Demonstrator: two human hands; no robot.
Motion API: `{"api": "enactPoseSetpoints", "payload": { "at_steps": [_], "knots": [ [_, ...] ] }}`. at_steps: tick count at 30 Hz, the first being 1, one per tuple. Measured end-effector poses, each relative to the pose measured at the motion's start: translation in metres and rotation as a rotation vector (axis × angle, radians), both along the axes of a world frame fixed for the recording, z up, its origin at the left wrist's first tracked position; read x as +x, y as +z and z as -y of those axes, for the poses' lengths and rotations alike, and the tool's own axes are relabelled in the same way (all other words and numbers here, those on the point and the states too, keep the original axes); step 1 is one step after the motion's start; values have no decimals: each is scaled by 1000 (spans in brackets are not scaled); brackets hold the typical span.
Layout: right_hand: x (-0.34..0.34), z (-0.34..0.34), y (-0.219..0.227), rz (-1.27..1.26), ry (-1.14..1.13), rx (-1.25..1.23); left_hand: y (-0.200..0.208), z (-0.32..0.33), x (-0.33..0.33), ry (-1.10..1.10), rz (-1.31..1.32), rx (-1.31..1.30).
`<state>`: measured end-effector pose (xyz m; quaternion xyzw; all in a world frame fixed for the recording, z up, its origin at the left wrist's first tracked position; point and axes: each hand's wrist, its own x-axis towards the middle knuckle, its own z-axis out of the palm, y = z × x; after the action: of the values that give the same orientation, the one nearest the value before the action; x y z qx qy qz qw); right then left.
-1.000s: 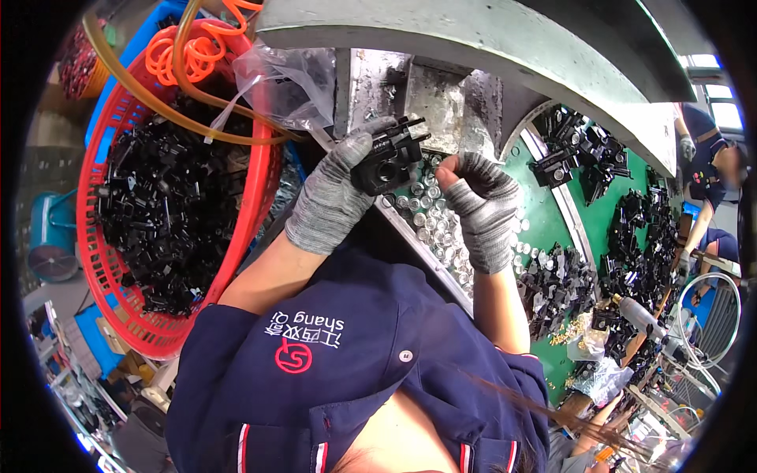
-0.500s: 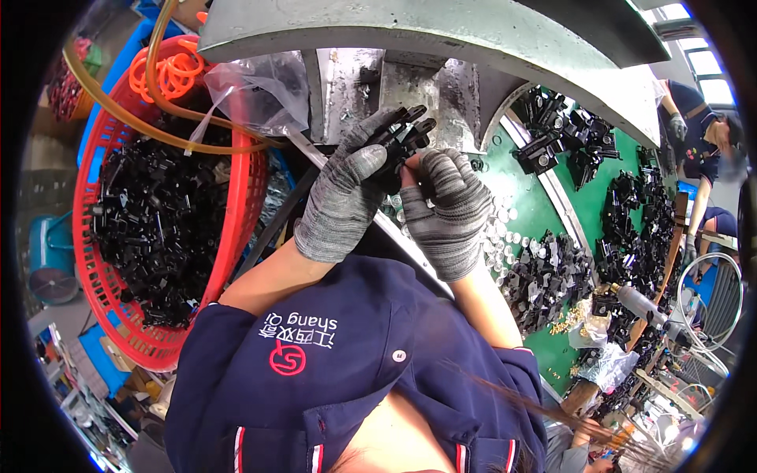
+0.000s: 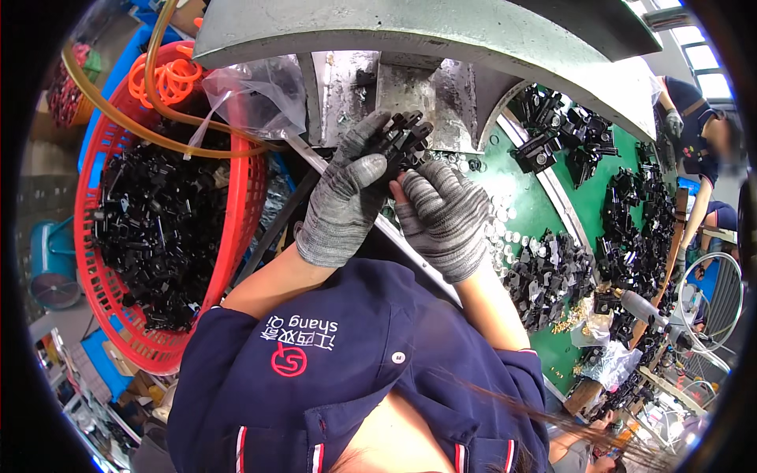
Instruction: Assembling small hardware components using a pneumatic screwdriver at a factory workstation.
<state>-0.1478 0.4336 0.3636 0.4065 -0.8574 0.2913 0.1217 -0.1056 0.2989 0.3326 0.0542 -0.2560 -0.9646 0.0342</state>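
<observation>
Both my hands wear grey striped knit gloves, with some bare fingertips on the right one. My left hand is closed round a black part with several prongs pointing up and away from me; its exact kind does not show. Against the lower end of that part, my right hand has its fingers curled and pressed together. Whatever lies between those fingertips is hidden. The hands are held close together in front of my chest, near the edge of a green worktop.
A red plastic basket full of black parts stands at left, crossed by an amber hose. A metal machine frame arches ahead. Small clear rings and black-part heaps cover the worktop. A co-worker is at far right.
My right hand's thumb and fingertips have shifted slightly left and down along the black part. The part has turned a little in my left hand.
</observation>
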Motion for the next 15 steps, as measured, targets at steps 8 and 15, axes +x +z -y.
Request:
{"api": "enactPoseSetpoints", "payload": {
  "at_steps": [8, 15],
  "knots": [
    [3, -5, -26, 766, -33, -741, 5, -7, 3, 116, -95, -123],
    [0, 1, -11, 1384, 17, -999, 4, -12, 5, 204, -106, -304]
  ]
}}
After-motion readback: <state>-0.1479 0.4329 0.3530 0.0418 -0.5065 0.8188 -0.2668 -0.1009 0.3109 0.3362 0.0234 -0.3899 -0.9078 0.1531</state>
